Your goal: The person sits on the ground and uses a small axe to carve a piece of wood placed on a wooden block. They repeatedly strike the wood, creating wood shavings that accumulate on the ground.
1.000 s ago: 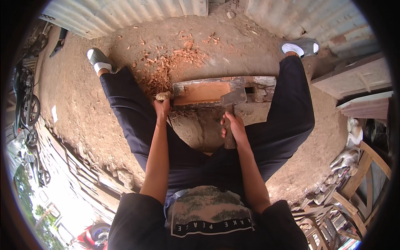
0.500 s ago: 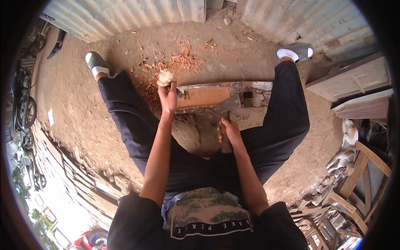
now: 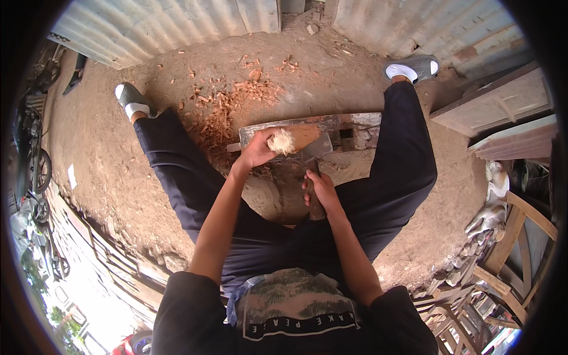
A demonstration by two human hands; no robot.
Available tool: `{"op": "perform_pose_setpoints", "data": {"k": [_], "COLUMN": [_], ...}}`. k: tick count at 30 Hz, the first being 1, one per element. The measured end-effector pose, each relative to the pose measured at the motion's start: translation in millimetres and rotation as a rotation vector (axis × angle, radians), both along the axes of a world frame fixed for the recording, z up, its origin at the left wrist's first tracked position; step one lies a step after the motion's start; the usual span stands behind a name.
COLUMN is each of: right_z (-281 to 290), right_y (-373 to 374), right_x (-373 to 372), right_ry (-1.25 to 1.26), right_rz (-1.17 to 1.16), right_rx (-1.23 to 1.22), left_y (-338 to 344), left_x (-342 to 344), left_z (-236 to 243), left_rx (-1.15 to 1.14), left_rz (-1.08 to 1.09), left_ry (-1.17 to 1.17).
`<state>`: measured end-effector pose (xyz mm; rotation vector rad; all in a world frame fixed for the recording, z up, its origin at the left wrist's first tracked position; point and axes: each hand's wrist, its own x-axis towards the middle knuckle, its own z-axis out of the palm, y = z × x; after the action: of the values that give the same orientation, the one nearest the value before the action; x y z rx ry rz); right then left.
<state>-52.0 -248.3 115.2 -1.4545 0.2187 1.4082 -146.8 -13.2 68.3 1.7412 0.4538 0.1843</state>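
Left hand (image 3: pixel 258 151): grip wrapped around the near end of a short reddish piece of wood (image 3: pixel 296 138), whose frayed pale end shows just right of the fingers.
Piece of wood: lies slanted over the middle of a long plank (image 3: pixel 349 123), in the gap between the spread legs.
Right hand (image 3: pixel 321 188): grip closed on the wooden handle of a hatchet (image 3: pixel 315 155); the handle runs near-to-far and its grey head sits against the right side of the piece of wood.
Plank: lies left to right on the ground, its right end close to the right trouser leg, its left end by the chip pile.
Wood chips (image 3: pixel 228 109): reddish heap on the dirt, far-left of the plank, spreading toward the left leg.
Edges: corrugated metal sheets (image 3: pixel 177 26) close the far side; wooden frames (image 3: pixel 520 236) crowd the right; stacked timber lines the near left.
Open room: bare dirt ground (image 3: pixel 100 154) to the left, and a smaller patch near right beyond the knee.
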Motion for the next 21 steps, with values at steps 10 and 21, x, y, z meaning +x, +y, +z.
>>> {"op": "perform_pose_setpoints", "data": {"k": [10,21], "right_z": [-4.6,61.2], "right_y": [-1.7,-7.8], "right_x": [3.6,-0.6], "right_ry": [0.025,-0.204], "right_rz": [-0.025,0.135], "right_rx": [-0.025,-0.140], "left_y": [-43.5,-42.5], "left_x": [-17.8,-21.2], "left_z": [19.5,2.9], "left_rx": [0.263,0.326], "left_rz": [-0.223,-0.184], "left_ry": [0.169,0.124]}}
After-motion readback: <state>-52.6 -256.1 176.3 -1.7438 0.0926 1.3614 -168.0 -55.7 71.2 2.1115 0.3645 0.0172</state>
